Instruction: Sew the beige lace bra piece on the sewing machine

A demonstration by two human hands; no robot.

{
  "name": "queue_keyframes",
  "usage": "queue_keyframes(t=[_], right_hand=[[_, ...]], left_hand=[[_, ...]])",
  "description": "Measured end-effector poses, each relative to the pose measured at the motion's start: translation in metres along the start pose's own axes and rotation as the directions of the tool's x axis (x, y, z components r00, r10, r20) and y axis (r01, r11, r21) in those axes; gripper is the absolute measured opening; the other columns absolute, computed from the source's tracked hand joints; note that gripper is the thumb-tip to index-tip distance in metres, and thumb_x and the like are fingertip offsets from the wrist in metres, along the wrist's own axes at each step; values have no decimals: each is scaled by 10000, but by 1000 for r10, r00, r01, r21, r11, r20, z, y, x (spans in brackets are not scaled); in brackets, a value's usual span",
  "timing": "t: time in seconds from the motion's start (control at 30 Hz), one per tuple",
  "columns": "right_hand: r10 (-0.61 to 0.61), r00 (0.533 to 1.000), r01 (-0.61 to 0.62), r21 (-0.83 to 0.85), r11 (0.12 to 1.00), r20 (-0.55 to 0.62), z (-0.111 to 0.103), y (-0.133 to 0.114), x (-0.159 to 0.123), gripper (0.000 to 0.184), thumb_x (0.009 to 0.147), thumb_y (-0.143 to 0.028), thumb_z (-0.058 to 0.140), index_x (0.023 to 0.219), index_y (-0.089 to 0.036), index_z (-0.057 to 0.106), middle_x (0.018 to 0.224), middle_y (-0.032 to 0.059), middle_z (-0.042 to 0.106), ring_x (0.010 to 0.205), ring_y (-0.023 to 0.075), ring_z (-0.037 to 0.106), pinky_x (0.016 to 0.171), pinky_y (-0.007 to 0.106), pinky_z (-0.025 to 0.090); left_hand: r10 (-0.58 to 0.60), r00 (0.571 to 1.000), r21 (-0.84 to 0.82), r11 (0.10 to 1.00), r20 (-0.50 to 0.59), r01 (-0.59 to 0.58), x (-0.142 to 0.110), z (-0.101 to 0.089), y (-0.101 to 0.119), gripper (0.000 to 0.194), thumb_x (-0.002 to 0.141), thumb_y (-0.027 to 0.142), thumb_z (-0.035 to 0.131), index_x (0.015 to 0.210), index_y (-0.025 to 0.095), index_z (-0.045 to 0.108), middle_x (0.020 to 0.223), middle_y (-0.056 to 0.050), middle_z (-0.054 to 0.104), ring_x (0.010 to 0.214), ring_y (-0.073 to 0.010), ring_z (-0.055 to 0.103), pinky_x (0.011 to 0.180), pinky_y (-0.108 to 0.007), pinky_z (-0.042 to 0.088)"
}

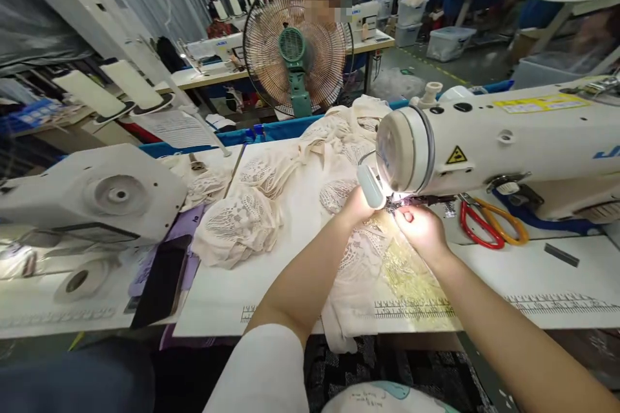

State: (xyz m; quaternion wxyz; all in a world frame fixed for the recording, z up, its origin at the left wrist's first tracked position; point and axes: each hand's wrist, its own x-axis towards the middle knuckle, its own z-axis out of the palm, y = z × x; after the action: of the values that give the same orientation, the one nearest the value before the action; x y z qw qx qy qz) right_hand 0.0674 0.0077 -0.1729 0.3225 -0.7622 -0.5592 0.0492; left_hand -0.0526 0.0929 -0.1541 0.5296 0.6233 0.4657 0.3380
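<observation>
At the lit needle area of a white sewing machine (475,135), both my hands are close together over lace fabric. My left hand (359,205) rests on the cream lace piece (361,251), its fingers hidden behind the machine's pale front part (371,186). Close to the presser foot, my right hand (422,231) has thumb and fingers pinched together at the edge of the fabric. Yellowish lace (404,264) spreads under my right wrist and hangs toward the table's front edge. Bright light washes out detail around the needle.
Red-and-orange-handled scissors (494,222) and a small grey bar (562,254) lie at right. A heap of cream lace cups (239,226) is at left, near a dark phone (162,281) and a second machine (92,197). A fan (298,45) stands beyond, with a person behind it.
</observation>
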Motion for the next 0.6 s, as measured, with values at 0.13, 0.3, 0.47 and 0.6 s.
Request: queue_keyframes(t=[0.13,0.3,0.47,0.6], right_hand=[[3,1000,-2,-90,996,9,4,0,5,271,681,-274,395,458,-200,261,463,-10,332,498,124,277,522,267,237],[3,1000,-2,-177,984,7,5,-5,9,310,696,-270,408,430,-198,266,442,-2,361,476,116,248,507,261,226],[18,1000,-21,-243,970,-12,5,-9,8,345,696,-235,441,423,-187,234,439,-8,333,472,107,215,496,259,196],[31,999,-39,-266,963,-35,5,-10,6,339,702,-232,459,426,-185,268,460,-3,351,486,110,236,496,259,180]], left_hand=[[40,995,184,981,94,-57,2,-4,-5,94,649,198,671,648,167,582,636,-13,609,719,-180,583,721,-273,451],[55,992,361,928,111,-92,-1,-4,-3,132,680,270,642,632,177,562,637,-33,585,699,-209,564,717,-317,434],[64,986,482,866,153,-131,-7,-1,-1,129,734,323,580,709,196,579,739,-28,620,716,-197,563,673,-286,427],[51,985,549,825,165,-135,-4,2,-4,138,735,325,568,720,189,589,729,-28,621,678,-182,558,630,-269,415]])
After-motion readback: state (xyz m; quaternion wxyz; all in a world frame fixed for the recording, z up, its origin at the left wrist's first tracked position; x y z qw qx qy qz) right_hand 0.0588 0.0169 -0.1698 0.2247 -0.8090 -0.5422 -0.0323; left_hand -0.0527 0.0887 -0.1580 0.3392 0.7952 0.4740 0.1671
